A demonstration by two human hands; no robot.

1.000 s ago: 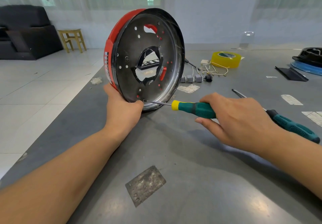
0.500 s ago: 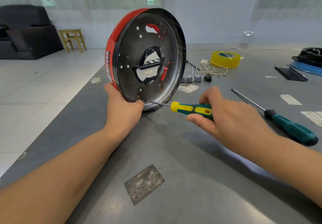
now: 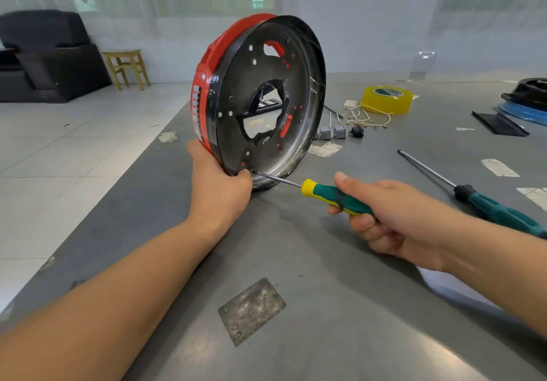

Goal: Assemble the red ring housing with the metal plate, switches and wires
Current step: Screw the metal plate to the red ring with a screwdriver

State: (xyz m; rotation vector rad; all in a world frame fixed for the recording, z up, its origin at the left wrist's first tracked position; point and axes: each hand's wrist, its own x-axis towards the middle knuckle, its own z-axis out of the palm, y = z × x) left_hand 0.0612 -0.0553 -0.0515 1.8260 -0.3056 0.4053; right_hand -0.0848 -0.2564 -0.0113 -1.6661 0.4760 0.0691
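on grey table (image 3: pixel 325 306), left grip (image 3: pixel 219 191) clasps housing (image 3: pixel 207 90), right grip (image 3: pixel 393 217) clasps screwdriver (image 3: pixel 334 195).

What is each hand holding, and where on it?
The left hand holds the red ring housing by its bottom rim, standing it on edge. The right hand grips the screwdriver by its green-and-yellow handle.

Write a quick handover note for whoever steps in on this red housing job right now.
Left hand grips the bottom edge of the housing, standing on edge on the table.
Right hand grips the screwdriver, tip at a hole low on the metal plate.
Done: plate sits in the housing.
Left: finish this screw; switches and wires lie loose behind. A spare screwdriver lies to the right.
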